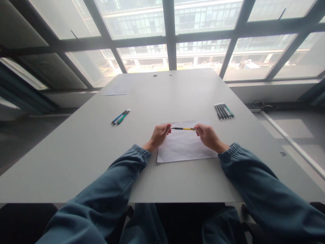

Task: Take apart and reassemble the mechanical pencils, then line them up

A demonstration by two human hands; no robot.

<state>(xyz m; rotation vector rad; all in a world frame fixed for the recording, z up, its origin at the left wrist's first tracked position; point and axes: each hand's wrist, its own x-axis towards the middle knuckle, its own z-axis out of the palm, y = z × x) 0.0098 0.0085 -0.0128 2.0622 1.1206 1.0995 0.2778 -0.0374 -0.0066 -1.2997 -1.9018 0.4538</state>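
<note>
One slim pen [185, 128] spans the gap between the left hand [159, 135] and the right hand [208, 137] in my remote view, lying nearly level above the far part of a white paper sheet [185, 147]. I take that sheet as my landmark: thin, matt and faintly rippled, with crisp straight edges. The pen is a narrow cylinder, smooth yellow on its right half, black towards the left, ending in a silvery taper. I see the left fingers pinched shut on that tapered end, near the sheet's far left corner, and the right fingers gripping the yellow end over the sheet's right part.

Beyond the sheet to its left, I can make out a loose bundle of pens [120, 117], blue and green among them, slanting together. Beyond it to the right lies a neat row of pens [224, 111], side by side, mostly dark barrels with a green one on the outer side. Under everything I see the pale, smooth, softly glossy worktop [101, 152]. On either side of the sheet, blue-grey sleeves [109, 179] crease in soft folds and gather into puckered cuffs [143, 151]. Far past the sheet, I have flat glass windows [203, 54] set in dark straight frames
</note>
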